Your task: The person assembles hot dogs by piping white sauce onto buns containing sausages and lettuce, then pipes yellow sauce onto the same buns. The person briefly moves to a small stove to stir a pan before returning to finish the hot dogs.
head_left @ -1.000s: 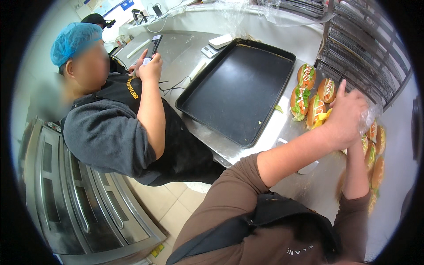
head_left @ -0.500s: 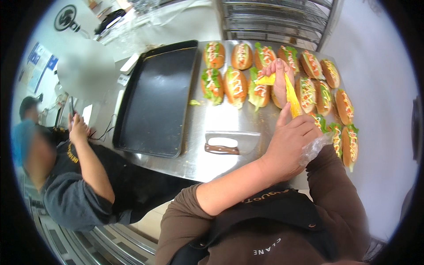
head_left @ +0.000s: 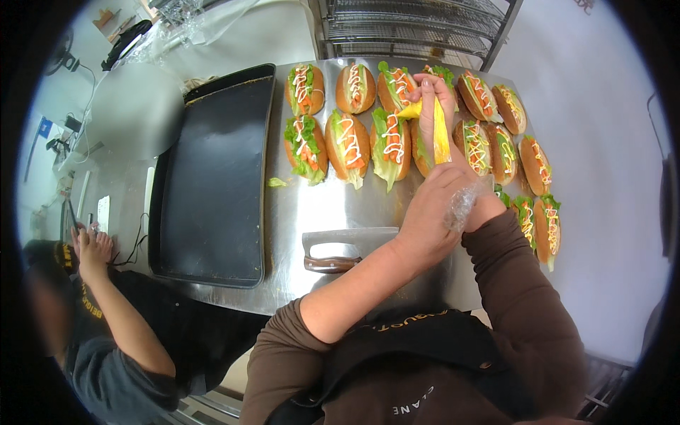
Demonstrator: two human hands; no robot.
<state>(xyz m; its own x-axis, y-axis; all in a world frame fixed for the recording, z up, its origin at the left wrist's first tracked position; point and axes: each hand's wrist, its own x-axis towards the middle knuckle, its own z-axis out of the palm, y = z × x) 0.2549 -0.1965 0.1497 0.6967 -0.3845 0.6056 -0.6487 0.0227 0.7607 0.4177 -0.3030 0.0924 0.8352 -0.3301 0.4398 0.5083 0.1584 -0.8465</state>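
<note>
The left hand (head_left: 432, 212) grips the rear of a yellow piping bag (head_left: 440, 138); the right hand (head_left: 433, 106) steers its tip over filled buns (head_left: 350, 142) rowed along the steel counter's (head_left: 319, 212) far edge; a dark tray (head_left: 212, 184) lies at its left edge; a bench scraper (head_left: 343, 248) sits near the front edge.

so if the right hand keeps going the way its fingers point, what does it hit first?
Probably the top-row sandwich just past the fingertips of the right hand; beyond it stands the wire rack. Depth is unclear, so the hand may pass above the bun.
</note>
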